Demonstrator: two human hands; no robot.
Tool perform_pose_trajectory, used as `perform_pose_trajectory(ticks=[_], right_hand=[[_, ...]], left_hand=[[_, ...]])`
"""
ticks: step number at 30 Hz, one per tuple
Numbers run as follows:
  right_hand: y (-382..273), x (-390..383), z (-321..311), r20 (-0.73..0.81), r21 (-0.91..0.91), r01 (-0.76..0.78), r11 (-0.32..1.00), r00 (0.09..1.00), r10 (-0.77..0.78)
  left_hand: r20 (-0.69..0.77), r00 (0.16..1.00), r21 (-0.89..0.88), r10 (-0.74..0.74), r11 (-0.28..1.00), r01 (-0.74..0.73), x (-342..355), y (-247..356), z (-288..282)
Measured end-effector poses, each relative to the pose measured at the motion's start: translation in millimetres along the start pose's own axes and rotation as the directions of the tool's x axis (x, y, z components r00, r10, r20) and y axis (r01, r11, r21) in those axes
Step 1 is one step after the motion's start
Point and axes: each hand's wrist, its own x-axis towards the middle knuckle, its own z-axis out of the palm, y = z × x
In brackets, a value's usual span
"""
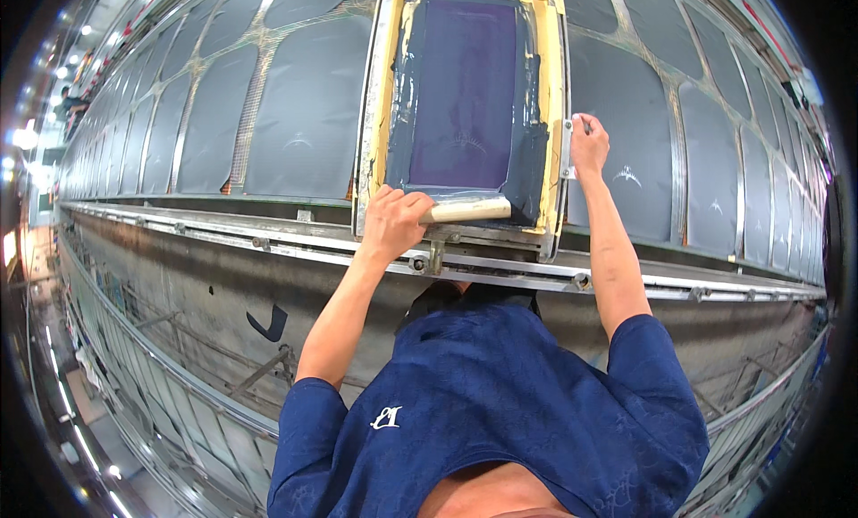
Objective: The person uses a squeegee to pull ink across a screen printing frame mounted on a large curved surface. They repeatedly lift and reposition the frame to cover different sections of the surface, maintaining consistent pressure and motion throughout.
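Note:
My left hand (393, 221) is closed around the left end of a pale squeegee (469, 210), which lies across the near end of a screen-printing frame (543, 89). The frame has yellow, paint-smeared borders around a purple-blue mesh (460, 89), with dark grey ink along its sides. My right hand (590, 147) has curled fingers on the thin metal bar at the frame's right side. A metal bracket (435, 257) sits below the squeegee at the rail. Part of what my fingers cover is hidden.
A long table carries rows of dark grey panels (304, 98) with small pale printed motifs, left and right of the frame. A metal rail (500, 272) runs along its near edge, above a grey lower walkway (223, 303). A person (70, 107) is at the far left.

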Motion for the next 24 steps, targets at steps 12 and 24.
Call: perform_pose_trajectory(ticks=[12, 24], right_hand=[[32.7, 10.3, 19.6, 0.068, -0.160, -0.051, 0.986, 0.996, 0.063], [-51.6, 101.8, 0.8, 0.651, -0.387, 0.329, 0.861, 0.759, 0.003]], left_hand=[[0.009, 0.993, 0.056, 0.118, 0.991, -0.119, 21.0, -21.7, 34.4], [-0.124, 0.977, 0.141, 0.172, 0.978, -0.154, 307.4, -196.1, 107.3]])
